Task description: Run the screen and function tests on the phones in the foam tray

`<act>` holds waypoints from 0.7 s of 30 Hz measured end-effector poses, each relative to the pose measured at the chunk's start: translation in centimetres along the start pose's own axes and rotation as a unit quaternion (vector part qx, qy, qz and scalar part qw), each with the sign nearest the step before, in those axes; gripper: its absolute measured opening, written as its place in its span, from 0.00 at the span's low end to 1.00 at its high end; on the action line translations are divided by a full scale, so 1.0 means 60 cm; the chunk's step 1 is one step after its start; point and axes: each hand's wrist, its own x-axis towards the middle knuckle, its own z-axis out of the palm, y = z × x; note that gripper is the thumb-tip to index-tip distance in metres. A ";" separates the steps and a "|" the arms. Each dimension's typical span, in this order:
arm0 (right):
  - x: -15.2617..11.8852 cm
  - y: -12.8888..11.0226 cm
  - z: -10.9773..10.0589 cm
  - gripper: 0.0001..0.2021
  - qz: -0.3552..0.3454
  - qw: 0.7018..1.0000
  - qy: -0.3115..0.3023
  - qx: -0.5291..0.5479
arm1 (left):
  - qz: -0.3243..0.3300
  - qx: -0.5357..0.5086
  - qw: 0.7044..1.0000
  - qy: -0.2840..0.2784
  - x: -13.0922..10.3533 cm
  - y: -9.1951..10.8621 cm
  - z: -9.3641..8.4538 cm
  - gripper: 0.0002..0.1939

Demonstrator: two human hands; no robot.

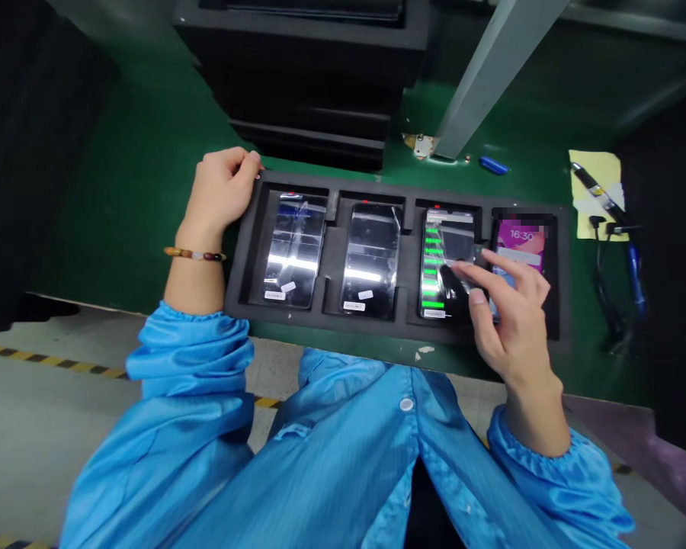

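Several phones lie in the compartments of a black foam tray (pixel 332 286). The two on the left, a phone (pixel 296 248) and another phone (pixel 371 255), have dark, glossy screens with small white labels. A third phone (pixel 433 263) shows green bars. At the right end a phone (pixel 520 238) has a pink screen reading 16:30, partly covered by fingers. My right hand (pixel 511 313) is over these two, fingers apart, index fingertip at the third phone's screen. My left hand (pixel 222 187) rests at the tray's upper left corner, fingers curled; what they grip, if anything, is hidden.
Behind the tray stands a stack of black trays (pixel 309 91), with a slanted grey metal post (pixel 485 76) to its right. A blue cap (pixel 494 165), a yellow note (pixel 588 210) with a pen (pixel 597 191), and a black cable (pixel 601 282) lie rightward.
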 end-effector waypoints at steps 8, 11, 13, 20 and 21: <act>0.002 0.001 0.001 0.26 0.027 0.999 -0.013 -0.011 | 0.002 -0.003 1.000 -0.001 -0.003 0.005 -0.002 0.16; 0.000 0.001 0.000 0.24 -0.009 1.000 -0.009 0.010 | 0.000 -0.005 1.000 -0.003 -0.003 0.004 -0.003 0.16; -0.002 0.001 0.000 0.23 -0.009 1.000 -0.014 0.005 | -0.002 -0.007 1.000 -0.003 -0.003 0.003 -0.003 0.16; -0.002 -0.002 0.002 0.25 0.028 0.999 -0.026 -0.015 | 0.007 -0.004 1.000 0.000 -0.001 -0.001 -0.001 0.17; -0.002 -0.003 0.002 0.25 0.025 0.999 -0.022 -0.012 | 0.009 -0.003 1.000 0.000 -0.001 -0.001 -0.001 0.17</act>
